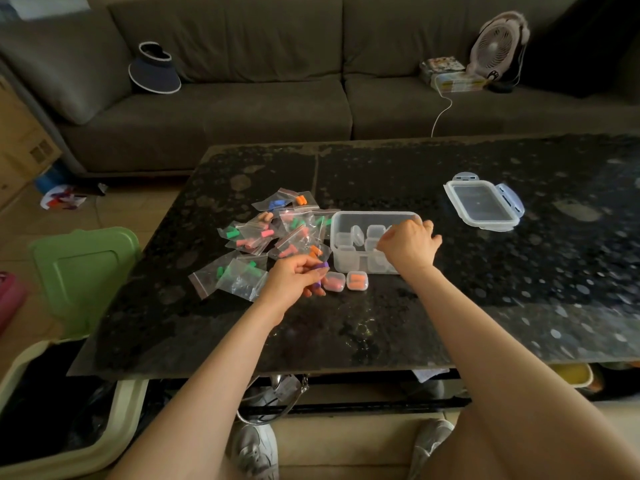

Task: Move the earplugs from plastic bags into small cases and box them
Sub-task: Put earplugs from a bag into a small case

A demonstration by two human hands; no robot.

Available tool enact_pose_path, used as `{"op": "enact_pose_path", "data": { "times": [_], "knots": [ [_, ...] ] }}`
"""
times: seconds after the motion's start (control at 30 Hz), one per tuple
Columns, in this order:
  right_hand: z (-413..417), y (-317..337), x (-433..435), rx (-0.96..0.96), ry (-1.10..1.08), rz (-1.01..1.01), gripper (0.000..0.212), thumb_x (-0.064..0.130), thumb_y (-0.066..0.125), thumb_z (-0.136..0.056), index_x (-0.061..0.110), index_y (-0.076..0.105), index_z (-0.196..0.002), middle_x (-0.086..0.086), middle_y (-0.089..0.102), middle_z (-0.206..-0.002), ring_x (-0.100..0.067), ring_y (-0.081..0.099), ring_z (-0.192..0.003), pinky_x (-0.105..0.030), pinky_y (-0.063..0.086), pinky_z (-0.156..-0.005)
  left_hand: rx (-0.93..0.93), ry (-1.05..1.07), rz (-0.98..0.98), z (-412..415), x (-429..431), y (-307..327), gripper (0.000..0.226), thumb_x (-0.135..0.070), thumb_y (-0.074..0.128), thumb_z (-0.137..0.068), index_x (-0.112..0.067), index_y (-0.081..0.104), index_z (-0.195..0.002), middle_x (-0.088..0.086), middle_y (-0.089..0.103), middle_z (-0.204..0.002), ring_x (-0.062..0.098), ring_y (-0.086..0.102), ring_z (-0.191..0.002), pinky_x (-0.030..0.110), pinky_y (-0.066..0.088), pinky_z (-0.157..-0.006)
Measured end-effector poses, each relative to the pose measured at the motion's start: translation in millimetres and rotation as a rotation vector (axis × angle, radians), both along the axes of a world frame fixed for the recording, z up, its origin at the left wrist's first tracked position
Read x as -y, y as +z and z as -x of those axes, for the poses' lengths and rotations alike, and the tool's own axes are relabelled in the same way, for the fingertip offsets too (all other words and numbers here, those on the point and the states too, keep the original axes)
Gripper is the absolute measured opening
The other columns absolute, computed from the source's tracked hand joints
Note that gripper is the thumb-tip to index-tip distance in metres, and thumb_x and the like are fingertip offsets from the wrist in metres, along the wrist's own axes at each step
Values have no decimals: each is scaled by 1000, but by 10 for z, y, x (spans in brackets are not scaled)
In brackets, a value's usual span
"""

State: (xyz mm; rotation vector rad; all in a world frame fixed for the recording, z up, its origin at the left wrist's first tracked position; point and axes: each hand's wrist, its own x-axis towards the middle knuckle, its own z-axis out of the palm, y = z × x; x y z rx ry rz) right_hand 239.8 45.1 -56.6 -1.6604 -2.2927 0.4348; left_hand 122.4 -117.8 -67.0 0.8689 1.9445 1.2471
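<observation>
A heap of small plastic bags (pixel 270 233) with coloured earplugs lies on the dark table (pixel 450 289). My left hand (pixel 294 280) holds purple earplugs (pixel 320 271) just in front of the heap. Two shut small cases, one with pink earplugs (pixel 335 282) and one with orange earplugs (pixel 357 280), sit in front of the clear box (pixel 341 226). My right hand (pixel 408 245) reaches into that box among several empty small cases (pixel 356 235); its fingertips are hidden.
The box's clear lid (pixel 483 202) lies to the right on the table. A green bin lid (pixel 83 268) and an open bin stand at the left of the table. A sofa (pixel 242 109) with a visor hat and a fan runs behind.
</observation>
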Motion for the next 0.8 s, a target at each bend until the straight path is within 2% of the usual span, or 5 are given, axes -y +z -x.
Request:
{"op": "enact_pose_path", "data": {
  "times": [0.23, 0.37, 0.53, 0.67, 0.8],
  "knots": [
    [-4, -36, 57, -48, 105, -159, 20, 22, 53, -96, 22, 73, -101, -6, 69, -103, -25, 54, -112, -49, 17, -116, 217, 116, -1, -23, -30, 45, 13, -15, 55, -95, -19, 65, -102, 4, 65, -87, 11, 65, -77, 20, 49, -61],
    [7, 50, 138, -392, 200, -226, 14, 23, 62, -92, 19, 71, -103, -1, 68, -104, -16, 60, -94, -24, 45, -81, 428, 174, -13, -28, -45, 101, 22, -2, 43, -98, -14, 61, -94, 9, 59, -85, 12, 58, -70, 20, 45, -54],
    [51, 135, 391, -751, 220, 270, 4, 15, 69, -88, 16, 68, -92, 0, 67, -88, -20, 67, -78, -33, 60, -64, 734, 274, -148, -33, -23, 146, 28, 10, 27, -80, -3, 52, -79, 9, 43, -68, 14, 40, -53, 20, 28, -48],
    [11, 131, 574, -933, 234, 752, 6, 4, 62, -90, 8, 65, -86, -13, 67, -88, -26, 70, -74, -31, 60, -61, 529, 77, -126, -2, 5, 98, 12, -21, 60, -89, -10, 54, -87, 1, 45, -66, 9, 43, -57, 22, 31, -55],
    [-9, 99, 602, -1039, 229, 1102, 9, -2, 56, -92, 2, 63, -93, -14, 70, -85, -25, 71, -74, -32, 60, -65, 270, -24, -156, 6, -1, 10, 65, -53, 80, -56, -16, 63, -107, 3, 65, -97, 17, 61, -89, 32, 50, -85]
  ]
}}
